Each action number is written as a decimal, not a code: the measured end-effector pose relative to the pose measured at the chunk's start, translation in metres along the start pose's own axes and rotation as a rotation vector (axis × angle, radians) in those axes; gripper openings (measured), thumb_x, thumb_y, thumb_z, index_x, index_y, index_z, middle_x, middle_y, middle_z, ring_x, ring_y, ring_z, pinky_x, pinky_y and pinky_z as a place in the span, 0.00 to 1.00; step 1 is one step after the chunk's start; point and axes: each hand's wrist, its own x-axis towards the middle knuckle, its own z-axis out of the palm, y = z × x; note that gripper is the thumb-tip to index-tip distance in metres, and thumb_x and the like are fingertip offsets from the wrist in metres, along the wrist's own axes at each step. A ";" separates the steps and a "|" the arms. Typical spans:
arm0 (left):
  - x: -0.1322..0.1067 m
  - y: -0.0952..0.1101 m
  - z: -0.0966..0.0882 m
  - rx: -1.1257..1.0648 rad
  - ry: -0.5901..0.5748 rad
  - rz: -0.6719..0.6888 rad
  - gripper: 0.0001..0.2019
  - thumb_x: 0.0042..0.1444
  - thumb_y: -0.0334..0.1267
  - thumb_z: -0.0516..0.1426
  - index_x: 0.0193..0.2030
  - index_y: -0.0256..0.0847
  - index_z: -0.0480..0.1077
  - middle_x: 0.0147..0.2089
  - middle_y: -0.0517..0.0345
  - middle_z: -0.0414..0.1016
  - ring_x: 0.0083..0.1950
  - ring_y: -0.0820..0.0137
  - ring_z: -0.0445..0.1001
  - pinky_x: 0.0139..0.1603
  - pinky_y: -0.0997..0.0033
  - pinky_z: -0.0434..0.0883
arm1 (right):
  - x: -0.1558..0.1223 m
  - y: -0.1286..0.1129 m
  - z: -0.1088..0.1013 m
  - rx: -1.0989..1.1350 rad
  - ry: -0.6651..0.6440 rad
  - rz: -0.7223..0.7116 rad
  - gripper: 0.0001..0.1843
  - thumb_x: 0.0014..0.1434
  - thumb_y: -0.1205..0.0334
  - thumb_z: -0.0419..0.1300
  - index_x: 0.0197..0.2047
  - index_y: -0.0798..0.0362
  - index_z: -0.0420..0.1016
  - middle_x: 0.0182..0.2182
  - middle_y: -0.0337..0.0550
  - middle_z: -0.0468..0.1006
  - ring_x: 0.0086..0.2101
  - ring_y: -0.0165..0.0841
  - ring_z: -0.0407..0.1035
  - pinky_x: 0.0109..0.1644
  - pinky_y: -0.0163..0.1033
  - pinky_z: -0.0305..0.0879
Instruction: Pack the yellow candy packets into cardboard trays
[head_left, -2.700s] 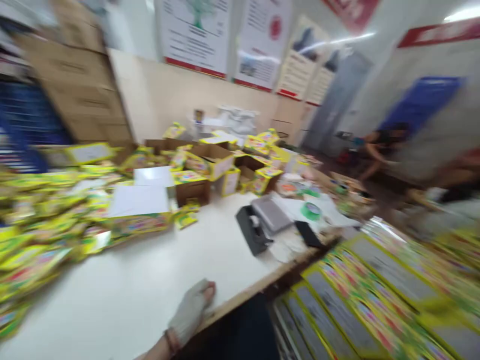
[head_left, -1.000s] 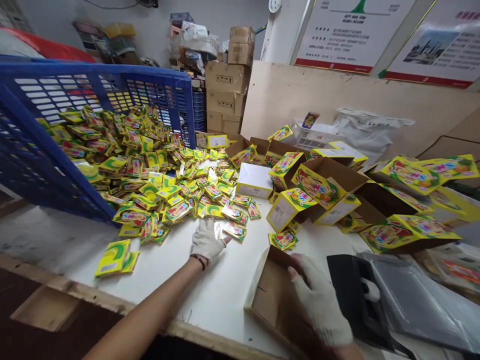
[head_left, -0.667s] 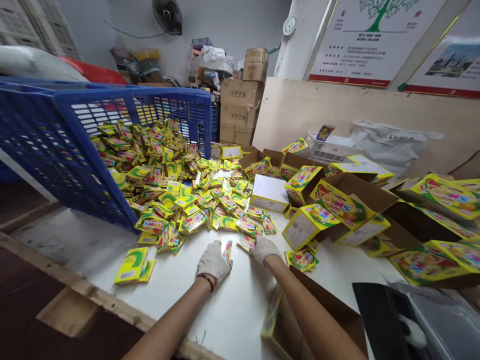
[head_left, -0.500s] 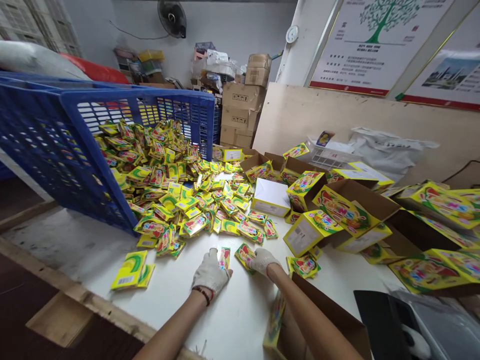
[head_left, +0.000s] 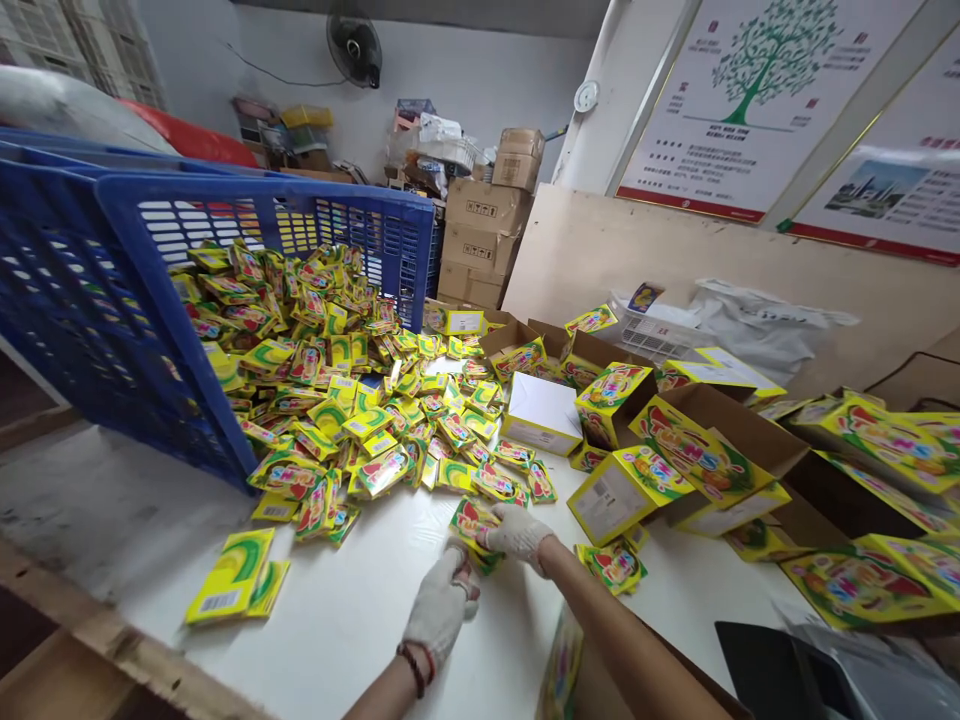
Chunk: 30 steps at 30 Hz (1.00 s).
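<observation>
Both my hands wear white knit gloves and meet over the white table (head_left: 337,620). My left hand (head_left: 441,608) curls its fingers onto the lower edge of a small stack of yellow packets (head_left: 471,525). On the stack's right side my right hand (head_left: 517,534) is closed over it. The stack lies just in front of a big heap of yellow packets (head_left: 330,380) that spills out of a tipped blue crate (head_left: 120,300). The top edge of an open brown carton (head_left: 570,670) shows under my right forearm.
Several open yellow printed cartons (head_left: 675,440) crowd the right side, with one white-topped box (head_left: 541,412) among them. Two loose packets (head_left: 232,580) lie at the front left near the wooden table edge (head_left: 112,660). A black object (head_left: 772,670) sits at the bottom right. Stacked brown boxes (head_left: 484,225) stand behind.
Both hands have pulled back toward me from the heap's edge, bringing packets together into one small stack held between them. The view has tilted up slightly.
</observation>
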 end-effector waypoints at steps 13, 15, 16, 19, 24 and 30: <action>0.105 0.064 -0.051 1.115 0.129 0.611 0.15 0.57 0.25 0.49 0.48 0.40 0.70 0.47 0.47 0.70 0.55 0.59 0.65 0.58 0.57 0.63 | 0.019 0.031 -0.016 -0.397 0.262 -0.395 0.15 0.49 0.72 0.61 0.42 0.54 0.71 0.44 0.49 0.70 0.42 0.37 0.65 0.47 0.38 0.62; 0.104 0.062 -0.050 1.141 0.107 0.610 0.14 0.59 0.26 0.48 0.45 0.40 0.70 0.45 0.47 0.70 0.52 0.59 0.65 0.54 0.58 0.64 | 0.014 0.036 -0.012 -0.376 0.294 -0.451 0.23 0.49 0.73 0.60 0.50 0.55 0.69 0.45 0.50 0.70 0.44 0.39 0.65 0.50 0.40 0.62; 0.102 0.060 -0.051 1.148 0.103 0.605 0.13 0.59 0.26 0.47 0.45 0.39 0.70 0.45 0.46 0.70 0.51 0.58 0.65 0.53 0.58 0.64 | 0.013 0.037 -0.011 -0.372 0.304 -0.453 0.27 0.49 0.71 0.61 0.54 0.55 0.66 0.46 0.51 0.70 0.45 0.40 0.65 0.51 0.42 0.62; 0.095 0.058 -0.053 1.152 0.094 0.581 0.12 0.60 0.27 0.47 0.45 0.38 0.69 0.46 0.45 0.70 0.51 0.58 0.65 0.51 0.59 0.65 | 0.013 0.037 -0.012 -0.386 0.309 -0.410 0.28 0.49 0.66 0.64 0.54 0.56 0.66 0.46 0.53 0.69 0.45 0.41 0.64 0.51 0.44 0.62; 0.091 0.068 -0.062 1.118 0.082 0.503 0.15 0.58 0.24 0.47 0.49 0.38 0.67 0.49 0.45 0.70 0.50 0.60 0.68 0.51 0.62 0.65 | 0.005 0.029 -0.008 -0.436 0.308 -0.383 0.17 0.43 0.64 0.65 0.38 0.54 0.68 0.41 0.49 0.68 0.39 0.38 0.63 0.43 0.40 0.62; 0.084 0.081 -0.063 1.055 -0.102 0.453 0.08 0.58 0.31 0.51 0.40 0.42 0.70 0.39 0.56 0.73 0.41 0.67 0.70 0.41 0.72 0.64 | -0.018 0.016 0.002 -0.555 0.202 -0.537 0.22 0.42 0.63 0.64 0.43 0.56 0.68 0.51 0.58 0.68 0.49 0.47 0.62 0.52 0.49 0.60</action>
